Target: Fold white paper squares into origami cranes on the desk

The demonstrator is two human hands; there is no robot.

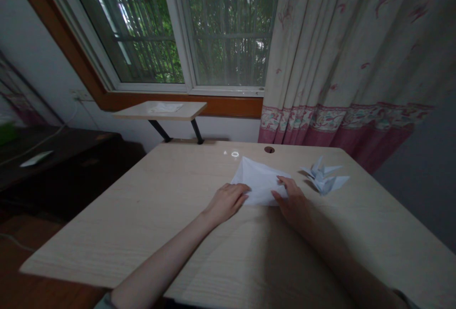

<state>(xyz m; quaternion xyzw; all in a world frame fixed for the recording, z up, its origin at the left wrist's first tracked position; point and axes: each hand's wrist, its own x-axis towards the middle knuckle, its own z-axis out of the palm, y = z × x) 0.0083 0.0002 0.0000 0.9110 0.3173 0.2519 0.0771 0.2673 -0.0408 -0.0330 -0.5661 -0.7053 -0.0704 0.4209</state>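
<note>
A white sheet of paper [261, 181] lies on the table, its far left corner pointing away from me and a crease running down from that corner. My left hand [228, 199] rests at the paper's left edge, fingers pressed together over it and the thumb close beneath. At the right edge is my right hand [290, 197], its thumb and index finger apart, their tips touching the paper. To the right of that hand stand two folded paper cranes [324, 178], close together with pointed wings.
The pale wooden table [171, 214] has a round cable hole [269, 149] near its back edge. A small raised shelf [142, 110] at the back left carries some white paper [166, 107]. Behind are a barred window and a curtain [320, 62]. A dark cabinet [53, 157] stands left.
</note>
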